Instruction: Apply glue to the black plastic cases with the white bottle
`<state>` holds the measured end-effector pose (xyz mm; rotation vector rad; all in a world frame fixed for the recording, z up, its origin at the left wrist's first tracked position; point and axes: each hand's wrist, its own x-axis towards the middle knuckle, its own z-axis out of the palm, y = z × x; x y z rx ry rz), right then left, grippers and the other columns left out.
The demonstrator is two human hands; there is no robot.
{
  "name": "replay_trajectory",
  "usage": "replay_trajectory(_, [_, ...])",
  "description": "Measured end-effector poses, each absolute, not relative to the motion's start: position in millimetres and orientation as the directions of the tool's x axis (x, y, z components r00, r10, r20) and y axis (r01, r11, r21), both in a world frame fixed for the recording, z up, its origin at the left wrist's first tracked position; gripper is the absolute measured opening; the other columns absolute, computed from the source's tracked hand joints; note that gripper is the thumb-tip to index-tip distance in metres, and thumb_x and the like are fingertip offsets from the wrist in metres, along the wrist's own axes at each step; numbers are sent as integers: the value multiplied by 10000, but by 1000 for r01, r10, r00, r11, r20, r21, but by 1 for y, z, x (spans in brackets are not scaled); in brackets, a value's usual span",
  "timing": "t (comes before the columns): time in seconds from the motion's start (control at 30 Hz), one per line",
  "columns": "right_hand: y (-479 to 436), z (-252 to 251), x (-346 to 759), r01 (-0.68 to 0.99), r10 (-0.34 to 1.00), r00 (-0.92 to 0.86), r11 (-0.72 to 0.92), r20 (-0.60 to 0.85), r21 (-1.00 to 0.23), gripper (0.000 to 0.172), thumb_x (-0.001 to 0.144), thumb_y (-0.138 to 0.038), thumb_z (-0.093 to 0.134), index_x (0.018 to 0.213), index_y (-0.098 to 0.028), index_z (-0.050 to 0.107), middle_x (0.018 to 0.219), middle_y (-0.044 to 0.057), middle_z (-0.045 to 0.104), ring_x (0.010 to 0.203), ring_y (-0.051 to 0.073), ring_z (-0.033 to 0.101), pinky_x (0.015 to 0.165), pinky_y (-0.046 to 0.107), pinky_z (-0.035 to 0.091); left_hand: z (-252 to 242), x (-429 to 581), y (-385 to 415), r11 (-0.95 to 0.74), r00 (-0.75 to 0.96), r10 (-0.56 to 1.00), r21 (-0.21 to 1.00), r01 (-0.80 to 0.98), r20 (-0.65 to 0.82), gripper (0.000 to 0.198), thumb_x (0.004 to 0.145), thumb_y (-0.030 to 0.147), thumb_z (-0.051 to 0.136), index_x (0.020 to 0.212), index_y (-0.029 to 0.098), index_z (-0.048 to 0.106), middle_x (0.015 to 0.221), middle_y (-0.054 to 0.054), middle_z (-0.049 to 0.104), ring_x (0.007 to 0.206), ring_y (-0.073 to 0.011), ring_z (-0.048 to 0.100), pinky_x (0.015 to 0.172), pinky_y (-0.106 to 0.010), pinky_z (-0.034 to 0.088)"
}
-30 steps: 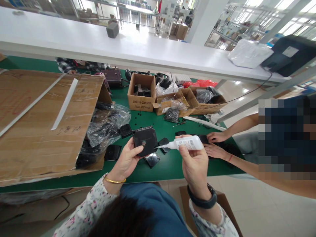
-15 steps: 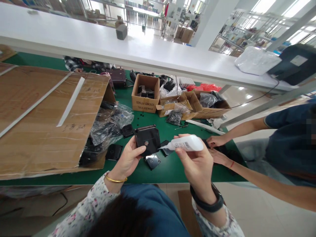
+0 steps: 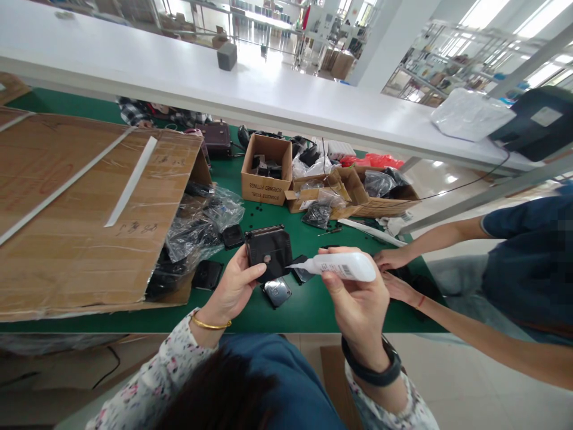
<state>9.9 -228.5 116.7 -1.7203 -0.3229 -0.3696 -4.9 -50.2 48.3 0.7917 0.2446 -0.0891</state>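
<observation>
My left hand (image 3: 237,285) grips a black square plastic part (image 3: 274,249) by its left edge, thumb on its face near a small round mark. My right hand (image 3: 362,298) is wrapped round a white squeeze bottle (image 3: 344,266) with a thin nozzle. The bottle lies sideways, its tip pointing left at the lower right corner of the black part; whether it touches I cannot tell. Below the part, a shiny dark piece (image 3: 276,292) rests on the green table (image 3: 304,313). Another dark piece (image 3: 302,272) lies partly behind the nozzle.
A large cardboard box (image 3: 89,221) with plastic-wrapped parts (image 3: 201,221) fills the left. Smaller cartons (image 3: 265,191) stand at the back beneath a white shelf (image 3: 179,77). Black pieces (image 3: 208,275) lie left of my hand. At right, a co-worker's hands (image 3: 396,269) handle something dark.
The bottle and my right hand have shifted slightly to the right, the bottle still pointing at the black part. My left hand holds the part almost unchanged. The view has moved a little.
</observation>
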Motion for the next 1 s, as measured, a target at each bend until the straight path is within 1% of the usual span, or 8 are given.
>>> replay_trajectory(0.17, [-227,118,9,427,1,902,-158,432,-891,209,804,-218,715,1005,-233,659,960,31,662,886,197,653,720,280,534,49,-4,-49,703,961,23,688,181,-277,503,638,207,812,1102,218,618,1130,-45,649,990,-205,612,818,-308,528])
replay_trajectory(0.37, [-227,116,9,419,22,907,-150,421,-896,214,809,-208,711,1013,-239,653,972,31,650,902,206,653,752,302,522,47,-3,-48,706,964,24,687,172,-265,501,665,184,793,1127,234,607,1104,-26,638,967,-170,602,803,-264,516])
replay_trajectory(0.53, [-229,114,8,438,33,897,-206,441,-875,220,805,-239,715,1013,-222,644,966,57,637,902,240,648,752,350,519,47,-2,-48,700,963,33,693,170,-269,517,654,187,800,1130,233,607,1076,-24,645,959,-170,603,831,-284,513])
replay_trajectory(0.63, [-230,116,7,465,57,882,-269,468,-843,211,817,-275,701,1014,-226,641,965,66,633,890,246,630,754,377,509,48,-2,-48,699,962,38,695,168,-271,521,649,196,804,1130,231,607,1100,-27,645,984,-180,602,870,-308,507])
replay_trajectory(0.77, [-227,121,4,528,103,840,-378,532,-760,191,834,-304,690,1004,-225,649,936,70,648,867,244,604,749,389,488,48,-1,-49,701,963,46,696,158,-265,528,653,194,800,1142,229,605,1170,-40,632,1051,-206,591,917,-334,494])
replay_trajectory(0.83, [-224,122,1,583,139,800,-412,584,-700,211,835,-281,694,1032,-226,642,941,70,662,872,241,601,763,400,493,49,0,-49,702,963,53,695,152,-264,517,652,190,799,1132,226,609,1181,-41,630,1070,-212,586,935,-339,486])
replay_trajectory(0.93, [-221,122,-6,689,228,707,-436,669,-579,335,820,-193,701,1138,-225,598,996,78,678,902,238,615,795,424,513,50,-1,-50,706,962,67,694,143,-266,489,647,179,798,1100,220,619,1155,-35,640,1059,-204,592,943,-328,480])
replay_trajectory(1.0, [-221,119,-11,749,303,641,-450,705,-487,418,820,-138,672,1215,-214,555,1035,93,684,917,238,633,790,432,537,52,-1,-51,713,961,68,687,142,-269,462,652,174,792,1078,221,622,1115,-29,650,1017,-193,606,911,-318,496])
